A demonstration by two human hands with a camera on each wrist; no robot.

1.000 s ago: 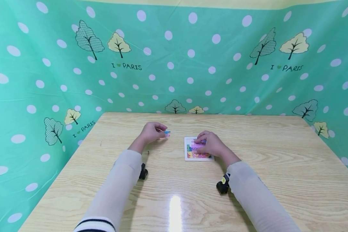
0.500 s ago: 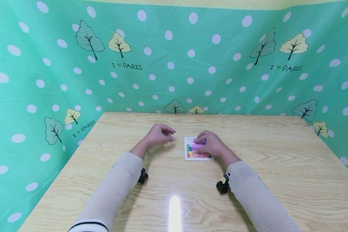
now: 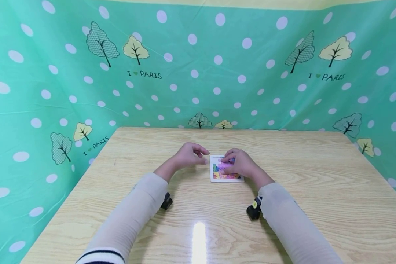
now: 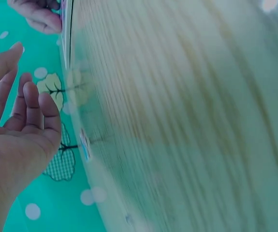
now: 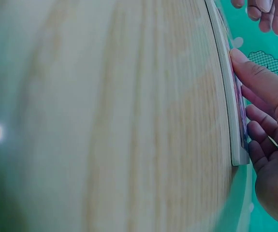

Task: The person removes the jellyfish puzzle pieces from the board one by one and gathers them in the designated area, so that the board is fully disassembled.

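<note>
A small square picture board [image 3: 227,180] with a white border and a bright pink, yellow and blue picture lies flat on the table. My right hand [image 3: 241,163] rests on its right part, thumb and fingertips spread over the picture and hiding some of it; the right wrist view has the thumb tip [image 5: 239,54] right at the board's surface. Just left of the board, my left hand [image 3: 189,156] hovers with loosely bent fingers and nothing between them. Beyond that hand, a small flat colourful piece [image 4: 85,144] lies on the table in the left wrist view, hidden in the head view.
The wood-grain table [image 3: 316,176] reaches back to a green dotted cloth [image 3: 171,95] printed with trees. Black wrist cameras sit under both sleeves, left camera [image 3: 167,201] and right camera [image 3: 253,211]. A bright light reflection [image 3: 199,238] shows on the tabletop near the front.
My left hand has moved right, from beside the small colourful piece towards the board's left edge, and now covers the piece in the head view. My right hand has stayed on the board.
</note>
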